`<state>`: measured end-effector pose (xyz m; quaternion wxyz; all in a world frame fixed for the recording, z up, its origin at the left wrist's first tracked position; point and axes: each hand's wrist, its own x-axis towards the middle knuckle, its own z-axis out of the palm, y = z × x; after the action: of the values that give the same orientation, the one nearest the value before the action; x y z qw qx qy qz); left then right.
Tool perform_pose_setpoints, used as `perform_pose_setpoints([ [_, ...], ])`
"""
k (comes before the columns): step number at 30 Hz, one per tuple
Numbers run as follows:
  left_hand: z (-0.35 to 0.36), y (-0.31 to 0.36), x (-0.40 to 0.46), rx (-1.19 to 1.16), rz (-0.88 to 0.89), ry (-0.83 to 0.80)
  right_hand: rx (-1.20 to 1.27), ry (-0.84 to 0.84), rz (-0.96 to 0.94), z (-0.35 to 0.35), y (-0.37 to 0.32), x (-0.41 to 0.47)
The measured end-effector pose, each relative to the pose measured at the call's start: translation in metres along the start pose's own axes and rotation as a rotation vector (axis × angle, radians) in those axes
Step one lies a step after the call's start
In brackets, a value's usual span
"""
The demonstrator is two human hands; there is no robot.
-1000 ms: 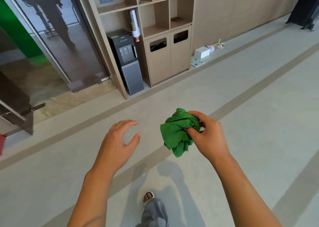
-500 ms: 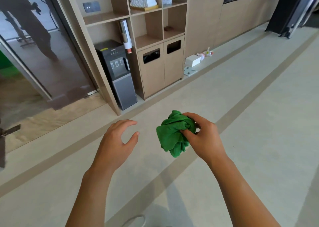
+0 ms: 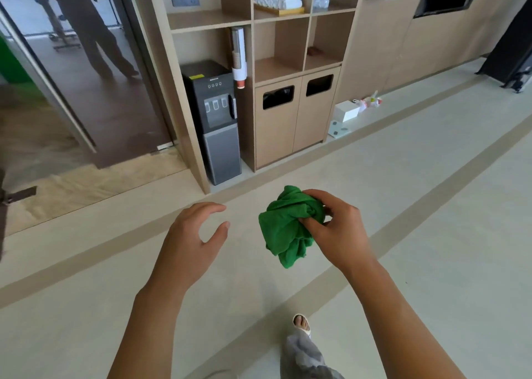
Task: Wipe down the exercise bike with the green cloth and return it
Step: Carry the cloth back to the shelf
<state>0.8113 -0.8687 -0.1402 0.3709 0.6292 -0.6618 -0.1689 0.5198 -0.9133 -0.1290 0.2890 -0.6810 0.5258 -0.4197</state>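
The green cloth (image 3: 283, 229) is bunched into a loose ball and hangs in front of me above the floor. My right hand (image 3: 335, 230) pinches it from the right, thumb and fingers curled into the folds. My left hand (image 3: 193, 234) floats a short way to the cloth's left, fingers relaxed and slightly bent, holding nothing. No exercise bike is in view.
A wooden shelf unit (image 3: 282, 61) with two bin cabinets stands ahead, a dark water dispenser (image 3: 216, 119) in its left bay. A glass door (image 3: 72, 70) lies to the left. A white box (image 3: 346, 110) and small items sit on the floor at right. My foot (image 3: 300, 322) shows below.
The view has swung right and drawn closer to the shelf unit. My right foot has stepped into view. Both hands keep the same pose, the cloth still held.
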Motion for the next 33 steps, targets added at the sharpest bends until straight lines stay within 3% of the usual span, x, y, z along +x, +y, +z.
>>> perform_pose_setpoints([
  [16,0.062,-0.002,0.224,0.097,-0.110,0.072,0.105,-0.076,-0.083,0.002,0.075,0.271],
  [33,0.098,-0.042,0.406,0.052,-0.045,-0.011,0.150,-0.025,-0.047,0.033,0.126,0.430],
])
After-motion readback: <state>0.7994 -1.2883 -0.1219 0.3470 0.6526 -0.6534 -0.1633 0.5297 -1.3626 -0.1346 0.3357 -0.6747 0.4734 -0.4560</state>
